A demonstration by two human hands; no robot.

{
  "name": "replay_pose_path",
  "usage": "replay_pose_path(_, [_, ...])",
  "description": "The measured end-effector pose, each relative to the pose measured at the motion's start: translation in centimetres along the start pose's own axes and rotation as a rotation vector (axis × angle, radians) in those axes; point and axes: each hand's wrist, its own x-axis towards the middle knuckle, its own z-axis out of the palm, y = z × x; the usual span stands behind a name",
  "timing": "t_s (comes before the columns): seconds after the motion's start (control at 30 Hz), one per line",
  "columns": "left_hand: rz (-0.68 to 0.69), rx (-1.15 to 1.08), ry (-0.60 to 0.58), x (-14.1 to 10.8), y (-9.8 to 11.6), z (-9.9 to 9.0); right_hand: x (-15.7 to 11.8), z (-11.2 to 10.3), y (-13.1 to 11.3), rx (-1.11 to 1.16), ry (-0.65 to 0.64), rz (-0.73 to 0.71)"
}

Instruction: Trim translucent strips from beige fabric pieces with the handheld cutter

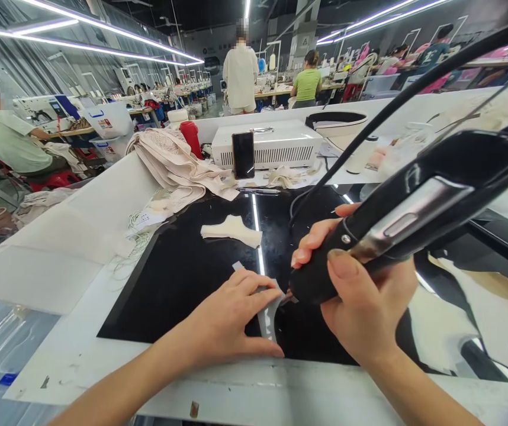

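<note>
My right hand (365, 307) is wrapped round a black corded handheld tool (396, 195) with a silver panel, which looks like an electric hot cutter. Its small copper-coloured tip (288, 296) points down at the edge of a translucent grey piece (267, 322). That piece lies on a shiny black sheet (178, 290). My left hand (231, 310) rests on it with fingers and thumb spread, partly covering it. Farther back on the sheet lies a cream fabric piece (231, 229).
At the back stand a white vented box (265, 151) and a phone (243, 155). Beige fabric (178, 163) is heaped back left. White cut pieces (440, 325) lie at right. A black cable (396, 100) arcs over the table. Several people work beyond at sewing tables.
</note>
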Motion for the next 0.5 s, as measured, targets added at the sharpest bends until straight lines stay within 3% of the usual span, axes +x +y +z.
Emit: replay_pose_path(0.5, [-0.01,-0.019,-0.033,-0.08,-0.09,-0.26,-0.5,-0.02,0.2,-0.001,-0.019,0.005])
